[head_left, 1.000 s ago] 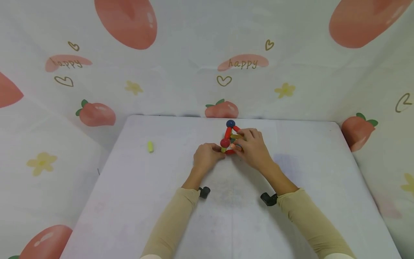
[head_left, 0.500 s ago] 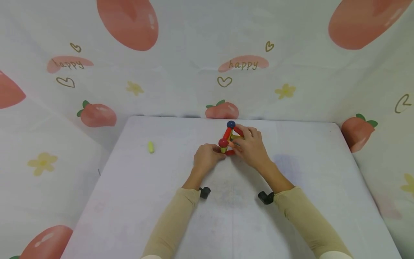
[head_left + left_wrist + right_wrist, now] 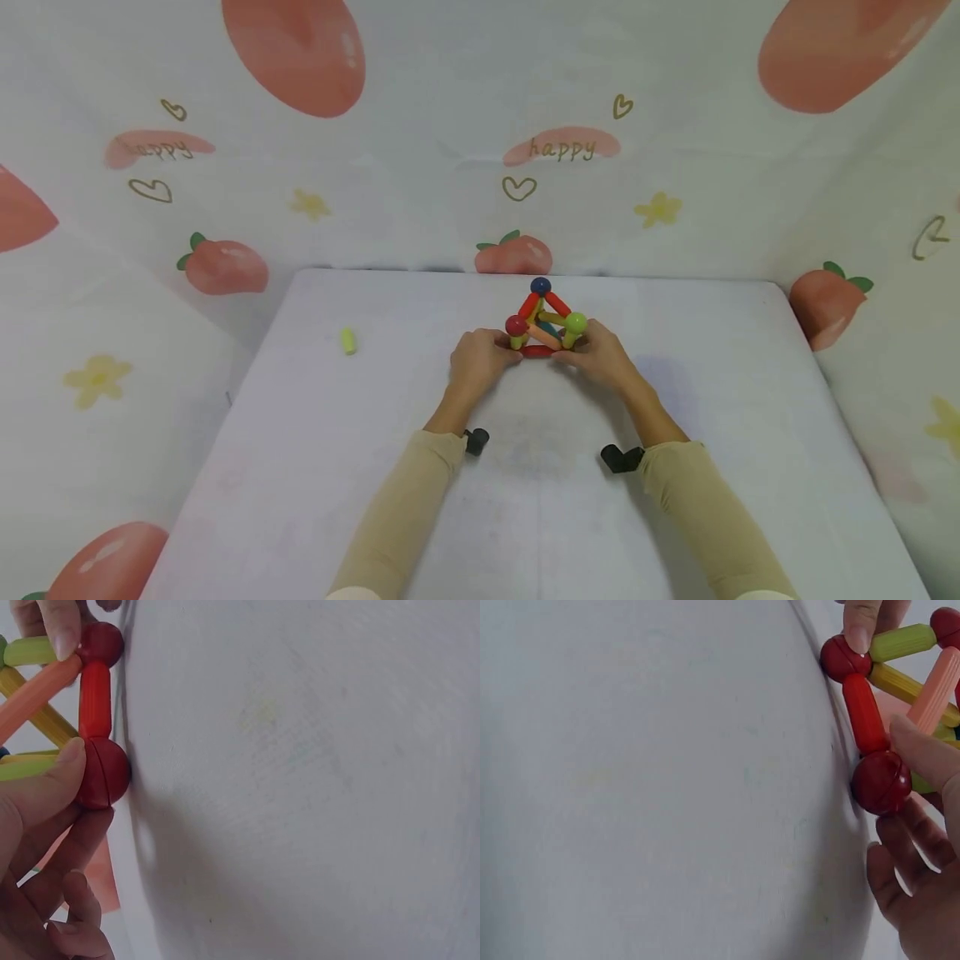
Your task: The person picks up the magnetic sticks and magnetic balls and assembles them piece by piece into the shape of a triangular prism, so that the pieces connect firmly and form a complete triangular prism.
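Observation:
A small frame of coloured magnetic building rods and balls stands at the table's back middle in the head view. Its top holds a blue ball, a red ball and a green ball. A peach rod slants across the front, above a red rod along the bottom. My left hand pinches the dark red bottom ball at the left corner between thumb and fingers. At the right corner, my right hand pinches another dark red bottom ball.
A loose yellow-green rod lies on the white table, well left of the frame. Behind the table's back edge hangs a white cloth printed with fruit and hearts. Each wrist wears a black camera.
My right hand has left the peach rod and dropped to the bottom right corner, uncovering the green ball. The left hand stays at its corner.

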Available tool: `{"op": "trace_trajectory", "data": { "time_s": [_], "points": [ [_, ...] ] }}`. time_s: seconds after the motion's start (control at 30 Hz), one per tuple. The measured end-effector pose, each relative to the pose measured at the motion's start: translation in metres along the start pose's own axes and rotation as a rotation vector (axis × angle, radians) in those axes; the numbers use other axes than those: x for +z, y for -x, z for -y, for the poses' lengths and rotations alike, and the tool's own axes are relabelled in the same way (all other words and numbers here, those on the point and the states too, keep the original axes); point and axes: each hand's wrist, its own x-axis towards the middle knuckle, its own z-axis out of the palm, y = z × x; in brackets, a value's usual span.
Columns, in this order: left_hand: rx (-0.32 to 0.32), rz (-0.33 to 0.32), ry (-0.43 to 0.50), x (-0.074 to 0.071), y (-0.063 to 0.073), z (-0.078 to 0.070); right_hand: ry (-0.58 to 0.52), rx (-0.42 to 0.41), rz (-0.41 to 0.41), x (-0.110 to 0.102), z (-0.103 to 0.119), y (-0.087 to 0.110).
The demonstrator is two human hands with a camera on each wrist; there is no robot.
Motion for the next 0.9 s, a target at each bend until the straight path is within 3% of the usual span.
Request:
{"op": "trace_trajectory", "data": {
  "time_s": [0.2,0.5,0.67,0.9],
  "points": [
    [0.014,0.004,0.001,0.003,-0.003,-0.001,0.001,-0.012,-0.032,0.003,-0.006,-0.001],
    [0.054,0.007,0.008,-0.005,0.0,0.003,-0.023,-0.007,0.007,0.004,-0.004,-0.002],
    [0.087,-0.032,0.036,-0.009,0.003,0.005,-0.015,0.011,0.002,0.004,-0.005,-0.001],
    [0.122,-0.109,0.025,-0.003,0.002,0.004,-0.047,-0.002,-0.011,0.007,-0.008,0.001]
  ]
}}
